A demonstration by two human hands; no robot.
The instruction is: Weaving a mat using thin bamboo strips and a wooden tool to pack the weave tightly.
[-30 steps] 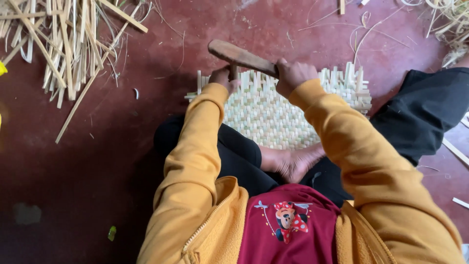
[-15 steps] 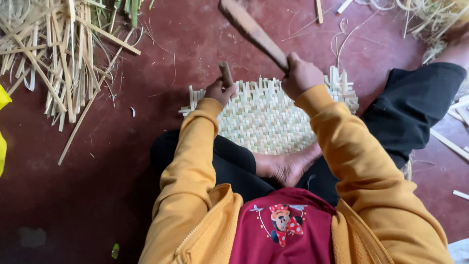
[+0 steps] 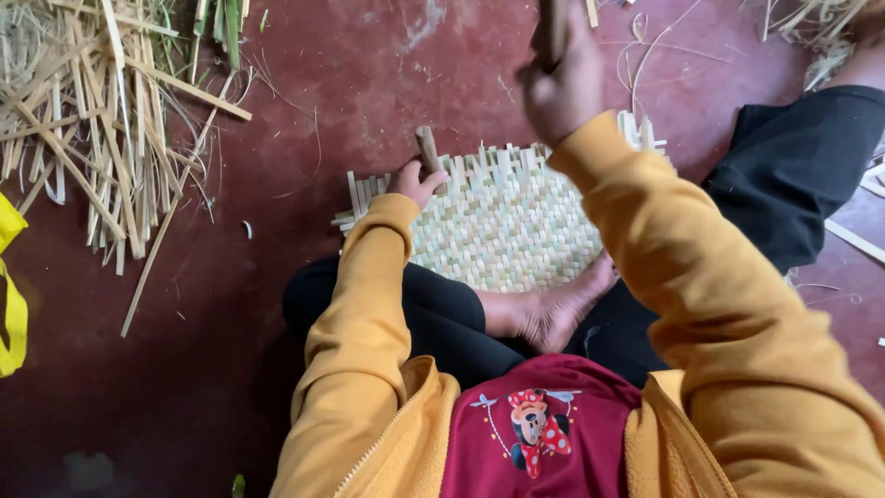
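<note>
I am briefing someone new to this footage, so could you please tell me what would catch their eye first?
In the middle lies a pale woven mat on the dark red floor, partly under the seated person's legs. The right hand is raised at the top with a wooden stick in its grip, while the left hand holds a short peg upright at the mat's far edge. Loose straw strips are heaped at upper left.

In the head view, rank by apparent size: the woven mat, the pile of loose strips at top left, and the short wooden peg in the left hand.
1 and 2. Pile of loose strips and woven mat: they look alike; the pile is cut off by the frame edge, the mat partly hidden by sleeves, so unranked.
3. Wooden peg, held in the left hand, plainly smallest.
</note>
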